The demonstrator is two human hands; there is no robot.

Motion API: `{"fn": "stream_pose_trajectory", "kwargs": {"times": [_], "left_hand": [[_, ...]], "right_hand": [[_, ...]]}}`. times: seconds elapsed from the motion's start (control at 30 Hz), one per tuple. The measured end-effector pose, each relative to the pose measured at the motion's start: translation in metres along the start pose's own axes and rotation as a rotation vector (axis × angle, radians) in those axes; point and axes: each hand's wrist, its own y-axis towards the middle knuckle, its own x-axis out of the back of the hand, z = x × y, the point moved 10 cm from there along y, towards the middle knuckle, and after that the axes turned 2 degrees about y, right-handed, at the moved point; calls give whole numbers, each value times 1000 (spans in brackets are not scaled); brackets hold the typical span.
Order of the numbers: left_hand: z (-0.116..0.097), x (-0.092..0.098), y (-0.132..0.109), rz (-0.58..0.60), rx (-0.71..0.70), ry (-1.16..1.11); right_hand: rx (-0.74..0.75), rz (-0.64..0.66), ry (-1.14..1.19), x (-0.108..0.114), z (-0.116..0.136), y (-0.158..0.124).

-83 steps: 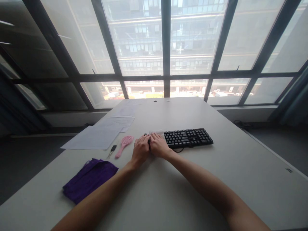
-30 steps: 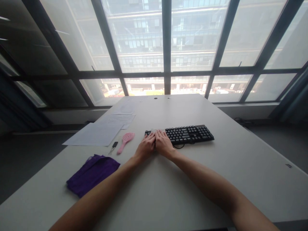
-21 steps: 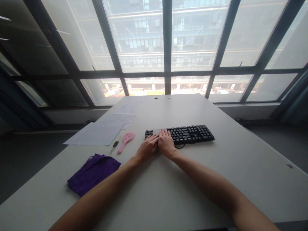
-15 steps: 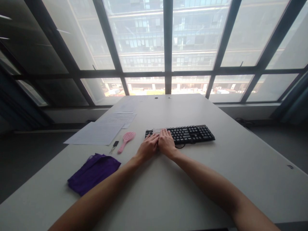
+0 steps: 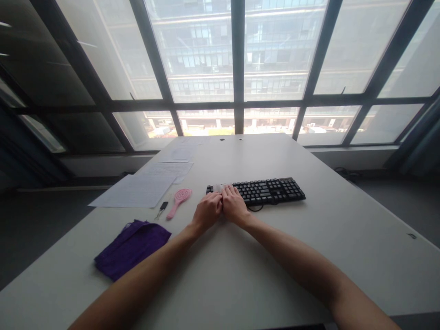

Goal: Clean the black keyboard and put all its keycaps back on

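Note:
A black keyboard [image 5: 270, 190] lies slightly askew on the white table. A pale, wipe-like piece [image 5: 217, 187] rests on its left end, partly covered by my hands. My left hand [image 5: 208, 210] is at the keyboard's left end with its fingers curled; what they hold, if anything, is hidden. Against it lies my right hand [image 5: 234, 203], its fingers stretched forward over the pale piece and the keys. A dark cable loops out below the keyboard, beside my right hand.
Left of my hands lie a pink hairbrush [image 5: 179, 200], a small black item [image 5: 164, 206] with a metal end and a folded purple cloth [image 5: 132, 247]. Printed sheets [image 5: 132, 191] cover the table's left edge. Large windows stand behind.
My left hand's fingers have curled in. My right hand has shifted slightly left, and the pale piece has moved a little left along the keyboard.

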Motion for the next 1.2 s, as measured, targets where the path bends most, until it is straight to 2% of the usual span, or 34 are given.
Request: {"fn": "stream_pose_trajectory", "kwargs": {"times": [0.13,0.2,0.43,0.6,1.0,1.2], "left_hand": [[-6,-5,-1,37,-117,-162],[-7,-9,-2,49,-142,-163],[1,-26,-4,88,-85,-7],[3,-33,-5,125,-97,15],[1,-32,-4,136,-104,28],[-4,-22,-3,91,-123,-6]], "right_hand": [[-120,3,-54,3,-6,-4],[-151,5,-71,4,-7,-5],[-135,-18,-78,3,-9,-3],[-136,-29,-96,4,-8,-3],[-113,-25,-75,2,-8,-2],[16,-57,-5,0,0,1]]}}
